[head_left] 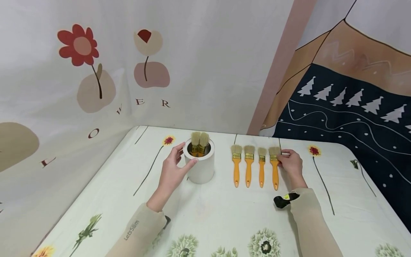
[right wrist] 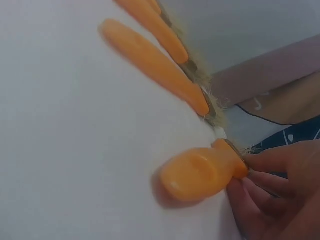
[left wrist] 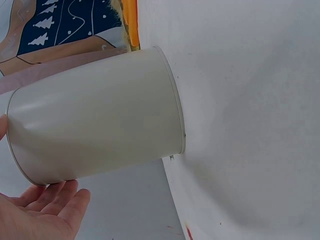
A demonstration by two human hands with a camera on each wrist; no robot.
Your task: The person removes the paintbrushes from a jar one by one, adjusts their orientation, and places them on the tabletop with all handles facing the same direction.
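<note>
A white cylindrical canister (head_left: pixel 200 173) stands upright on the table. Two paintbrushes (head_left: pixel 199 139) poke out of its mouth, bristles up, their lower parts hidden inside. My left hand (head_left: pixel 173 171) holds the canister near its top, thumb at the near rim and fingers round the left side; those fingers (left wrist: pixel 70 205) show against its wall in the left wrist view. To the right, several orange-handled paintbrushes lie in a row, bristles away from me. My right hand (head_left: pixel 292 164) pinches the rightmost paintbrush (head_left: pixel 275 173) by its metal band; its handle (right wrist: pixel 195 172) points toward the right wrist camera.
The other paintbrushes in the row are a wide one (head_left: pixel 236 166), another wide one (head_left: pixel 248 166) and a narrower one (head_left: pixel 262 166), left of the pinched one. A flower-printed cloth (head_left: pixel 224 214) covers the table. Printed curtains (head_left: pixel 208 71) hang behind it.
</note>
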